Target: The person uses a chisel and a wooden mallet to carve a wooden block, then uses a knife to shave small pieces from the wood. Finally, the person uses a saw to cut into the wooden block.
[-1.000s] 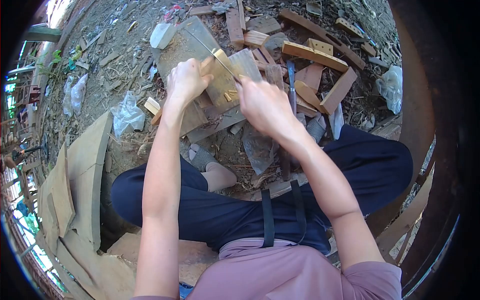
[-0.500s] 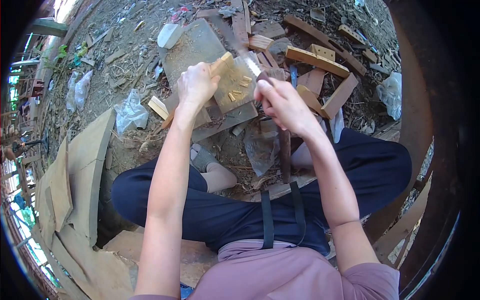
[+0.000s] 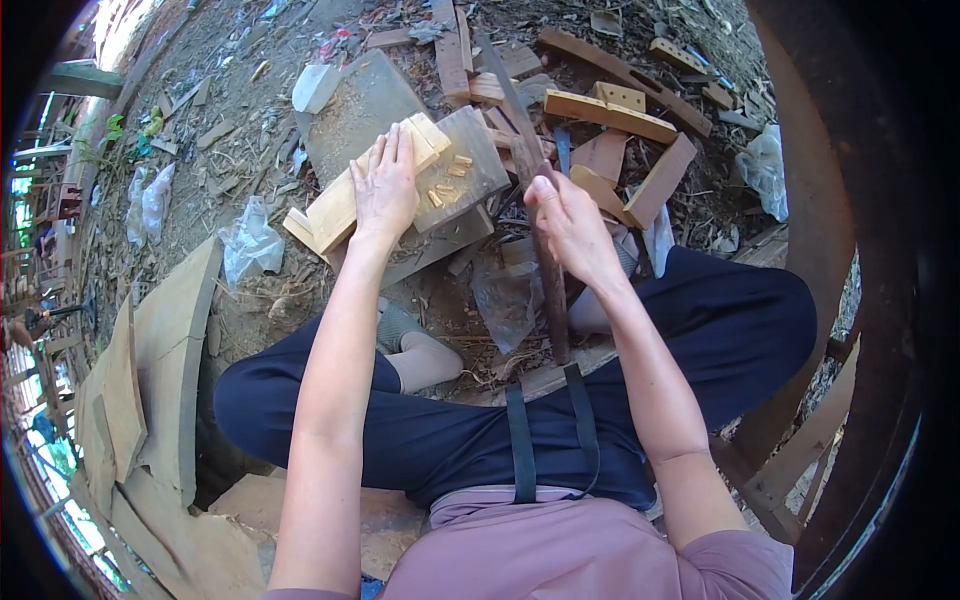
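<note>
My left hand (image 3: 383,190) lies across a pale wooden bar (image 3: 335,212), fingers stretched out flat on its upper face. The bar rests slantwise on a worn wooden block (image 3: 470,150), where several small wood offcuts (image 3: 437,192) are scattered. In my right hand (image 3: 575,225) is the handle of what looks like a handsaw (image 3: 515,110); its long brownish blade tapers away from me, apart from the bar. Its teeth cannot be made out. Below that hand, a dark wooden stick (image 3: 556,310) stands between my legs, partly overlapped by the handle.
Drilled and slotted wood pieces (image 3: 610,115) lie in a heap beyond my right hand. A clear plastic bag (image 3: 250,242) sits on the littered ground at left, another bag (image 3: 765,170) at right. Broken boards (image 3: 165,350) lean at near left.
The bar has turned so its broad face shows, and my left hand has gone from gripping it to lying flat. My right hand has moved slightly right and nearer me with the saw.
</note>
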`<state>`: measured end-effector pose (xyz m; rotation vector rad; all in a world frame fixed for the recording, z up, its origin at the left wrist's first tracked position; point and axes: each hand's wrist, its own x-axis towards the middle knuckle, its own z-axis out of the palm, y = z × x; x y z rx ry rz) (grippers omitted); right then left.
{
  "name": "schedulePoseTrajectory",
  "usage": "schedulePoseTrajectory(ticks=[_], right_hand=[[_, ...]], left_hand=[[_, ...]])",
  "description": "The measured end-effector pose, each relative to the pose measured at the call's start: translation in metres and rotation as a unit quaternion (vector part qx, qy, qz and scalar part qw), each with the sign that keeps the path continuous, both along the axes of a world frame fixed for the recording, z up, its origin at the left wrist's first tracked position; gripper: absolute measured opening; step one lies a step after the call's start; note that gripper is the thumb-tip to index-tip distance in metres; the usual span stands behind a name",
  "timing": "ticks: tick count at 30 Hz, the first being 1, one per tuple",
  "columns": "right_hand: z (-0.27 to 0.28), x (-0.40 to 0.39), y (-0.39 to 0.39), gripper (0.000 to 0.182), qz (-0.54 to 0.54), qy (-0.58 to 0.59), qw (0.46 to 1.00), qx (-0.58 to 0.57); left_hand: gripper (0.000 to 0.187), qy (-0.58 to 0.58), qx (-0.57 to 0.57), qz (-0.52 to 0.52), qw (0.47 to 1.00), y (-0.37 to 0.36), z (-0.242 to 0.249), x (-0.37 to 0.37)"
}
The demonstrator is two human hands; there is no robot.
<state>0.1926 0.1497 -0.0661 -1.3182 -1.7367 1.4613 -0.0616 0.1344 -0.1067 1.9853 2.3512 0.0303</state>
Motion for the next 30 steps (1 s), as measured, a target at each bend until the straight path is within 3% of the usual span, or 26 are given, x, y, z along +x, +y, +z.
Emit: schedulePoseTrajectory(ticks=[3,7,9,11,15,20,22,23,25,30], right_hand=[[0.003,0.0,-0.001,0.037,-0.042,0.038,0.996,-0.076],[-0.001,-0.001,-0.001,0.038,-0.043,0.04,0.996,-0.067],[-0.001,-0.001,0.0,0.038,-0.041,0.037,0.996,-0.069],[-0.001,-0.004,-0.002,0.037,-0.034,0.032,0.996,-0.071],[0.004,0.0,-0.004,0.037,-0.035,0.031,0.998,-0.043],[0.01,0.007,-0.003,0.036,-0.043,0.019,0.999,0.0],[0.012,0.008,-0.002,0.036,-0.058,0.03,0.998,-0.008],[0.014,0.007,-0.001,0.036,-0.071,0.044,0.996,-0.016],[0.018,0.008,0.0,0.037,-0.068,0.035,0.997,-0.014],[0.004,0.006,-0.002,0.038,-0.041,-0.038,0.996,0.063]], left_hand=[[0.074,-0.047,-0.032,0.036,0.998,-0.003,0.002,-0.012],[0.074,-0.055,-0.036,-0.009,0.998,-0.037,0.031,0.0],[0.076,-0.203,0.128,-0.013,0.971,-0.057,0.013,0.015],[0.078,-0.234,0.138,0.038,0.962,-0.077,-0.004,0.054],[0.083,-0.149,0.186,0.115,0.964,-0.06,-0.026,0.101],[0.076,-0.175,0.223,0.005,0.959,-0.023,-0.013,0.141],[0.065,-0.501,0.168,-0.12,0.841,-0.013,0.002,0.143],[0.065,-0.5,0.169,-0.121,0.841,-0.011,0.001,0.137],[0.055,-0.28,0.259,-0.103,0.919,-0.007,0.001,0.113],[0.048,-0.101,0.297,0.014,0.949,0.008,-0.003,0.001]])
